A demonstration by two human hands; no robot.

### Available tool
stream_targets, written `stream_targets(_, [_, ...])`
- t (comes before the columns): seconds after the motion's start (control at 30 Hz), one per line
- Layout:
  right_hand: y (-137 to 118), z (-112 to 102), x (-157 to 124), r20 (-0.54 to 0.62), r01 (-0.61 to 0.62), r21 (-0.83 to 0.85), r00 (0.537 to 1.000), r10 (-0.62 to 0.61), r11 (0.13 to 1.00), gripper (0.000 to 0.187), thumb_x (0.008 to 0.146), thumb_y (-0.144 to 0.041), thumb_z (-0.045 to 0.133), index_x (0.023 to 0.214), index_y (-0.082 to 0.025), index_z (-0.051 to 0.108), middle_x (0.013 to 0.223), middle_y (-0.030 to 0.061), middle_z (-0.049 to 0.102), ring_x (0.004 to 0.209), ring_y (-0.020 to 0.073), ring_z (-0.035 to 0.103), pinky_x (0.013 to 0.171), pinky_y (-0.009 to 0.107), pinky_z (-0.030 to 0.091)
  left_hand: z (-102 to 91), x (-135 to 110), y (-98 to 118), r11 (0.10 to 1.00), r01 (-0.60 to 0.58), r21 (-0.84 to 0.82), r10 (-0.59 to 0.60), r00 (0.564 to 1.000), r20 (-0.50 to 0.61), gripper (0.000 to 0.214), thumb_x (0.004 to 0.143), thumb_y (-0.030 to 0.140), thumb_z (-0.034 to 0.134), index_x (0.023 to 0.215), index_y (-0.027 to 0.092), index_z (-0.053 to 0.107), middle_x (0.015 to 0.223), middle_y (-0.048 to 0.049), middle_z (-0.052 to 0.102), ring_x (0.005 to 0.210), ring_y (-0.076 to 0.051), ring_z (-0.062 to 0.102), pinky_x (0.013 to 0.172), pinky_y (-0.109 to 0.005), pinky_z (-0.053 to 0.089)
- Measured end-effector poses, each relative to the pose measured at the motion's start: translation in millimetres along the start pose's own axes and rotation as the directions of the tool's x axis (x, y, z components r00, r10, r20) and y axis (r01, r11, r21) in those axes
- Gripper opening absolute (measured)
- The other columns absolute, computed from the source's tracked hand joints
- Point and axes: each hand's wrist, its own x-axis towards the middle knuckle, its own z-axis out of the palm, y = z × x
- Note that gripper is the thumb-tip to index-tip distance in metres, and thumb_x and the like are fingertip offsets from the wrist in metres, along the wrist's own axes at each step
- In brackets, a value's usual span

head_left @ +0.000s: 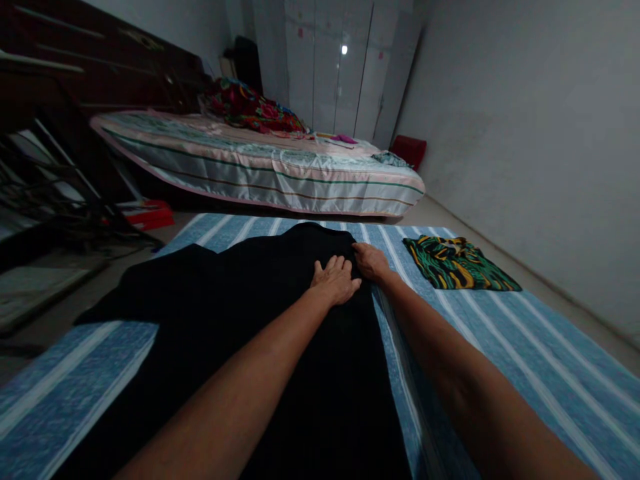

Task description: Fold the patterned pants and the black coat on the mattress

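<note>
A large black garment (225, 320) lies spread on a blue and white striped mat (525, 373). My left hand (334, 280) rests flat on the black cloth, fingers stretched out and together. My right hand (370, 260) sits just to its right at the garment's edge, fingers curled down onto the cloth; whether it pinches the fabric is unclear. A folded green, yellow and black patterned garment (457, 265) lies on the mat to the right, apart from both hands.
A bed (260, 167) with a striped satin cover stands beyond the mat, colourful cloth (250, 107) heaped on it. White wardrobes (340, 67) fill the back wall. Dark furniture (60, 173) and a red box (147, 215) stand on the left, a grey wall (540, 147) on the right.
</note>
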Motion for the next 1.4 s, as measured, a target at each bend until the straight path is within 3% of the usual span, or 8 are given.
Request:
stream_targets(0.2, [-2.9,-4.9,-5.0,-0.001,0.034,-0.016,0.999,-0.034,0.999,0.036,0.095,-0.031,0.034,0.126,-0.022,0.049,0.128,0.0071,0.055,0.116,0.0213,0.048,0.096,0.036,0.035,-0.7,-1.8,0.0,0.999,-0.008,0.035,0.009,0.999,-0.032,0.049,0.091,0.041,0.032,0.132,0.014,0.041,0.148,-0.0134,0.032,0.138,-0.028,0.022,0.108,-0.06,0.017])
stream_targets(0.47, [-0.8,-4.7,-1.9,-0.017,0.032,0.037,0.999,-0.032,0.999,0.037,0.096,-0.036,0.034,0.126,-0.021,0.05,0.126,0.0072,0.056,0.116,0.0205,0.05,0.095,0.034,0.036,2.2,-1.6,1.7,1.0,0.03,0.007,-0.03,0.999,-0.02,0.047,0.094,0.038,0.03,0.133,0.014,0.04,0.151,-0.0136,0.026,0.14,-0.028,0.018,0.106,-0.061,0.018])
stream_targets(0.7, [-8.6,-10.5,-9.7,-0.055,0.055,0.079,0.997,-0.051,0.995,0.042,0.098,-0.033,0.024,0.134,-0.019,0.042,0.136,0.0072,0.049,0.124,0.0166,0.043,0.1,0.03,0.033,-4.9,-5.7,-4.6,0.999,-0.043,0.012,0.043,0.998,-0.056,0.043,0.094,0.039,0.031,0.128,0.016,0.045,0.148,-0.0133,0.031,0.139,-0.027,0.022,0.107,-0.057,0.021])
stream_targets(0.9, [-16.7,-0.8,-18.1,0.022,0.065,0.059,0.998,-0.067,0.996,0.04,0.096,-0.037,0.035,0.131,-0.02,0.045,0.138,0.0099,0.046,0.128,0.0219,0.039,0.102,0.042,0.031,-10.1,-21.8,-3.3,0.996,-0.081,0.03,0.084,0.992,-0.096,0.04,0.092,0.038,0.039,0.125,0.016,0.049,0.145,-0.0132,0.037,0.137,-0.027,0.025,0.107,-0.057,0.022])
stream_targets(1.03, [-22.0,-3.9,-23.8,0.019,0.028,0.058,0.999,-0.029,0.998,0.046,0.096,-0.041,0.032,0.134,-0.018,0.041,0.142,0.0129,0.041,0.131,0.0244,0.035,0.102,0.047,0.029,-15.7,-50.7,1.6,0.991,-0.123,0.056,0.129,0.983,-0.134,0.037,0.092,0.037,0.041,0.119,0.015,0.053,0.145,-0.0139,0.037,0.137,-0.028,0.025,0.107,-0.057,0.022])
stream_targets(1.13, [-29.3,-11.3,-39.3,0.003,0.006,0.063,1.0,-0.006,0.998,0.05,0.096,-0.042,0.03,0.138,-0.016,0.035,0.145,0.014,0.035,0.134,0.0248,0.031,0.105,0.048,0.025,-18.2,-85.6,6.3,0.984,-0.171,0.047,0.176,0.974,-0.142,0.037,0.092,0.038,0.042,0.118,0.016,0.054,0.144,-0.014,0.039,0.137,-0.028,0.026,0.108,-0.057,0.023])
stream_targets(1.4, [-57.3,-36.1,-133.2,-0.006,0.094,0.079,0.996,-0.094,0.992,0.048,0.096,-0.04,0.032,0.136,-0.015,0.04,0.141,0.0134,0.042,0.131,0.024,0.037,0.105,0.041,0.029,-18.3,-220.4,31.7,0.977,-0.197,-0.086,0.193,0.98,-0.056,0.036,0.088,0.034,0.05,0.119,0.016,0.055,0.143,-0.0144,0.04,0.136,-0.029,0.028,0.108,-0.056,0.026])
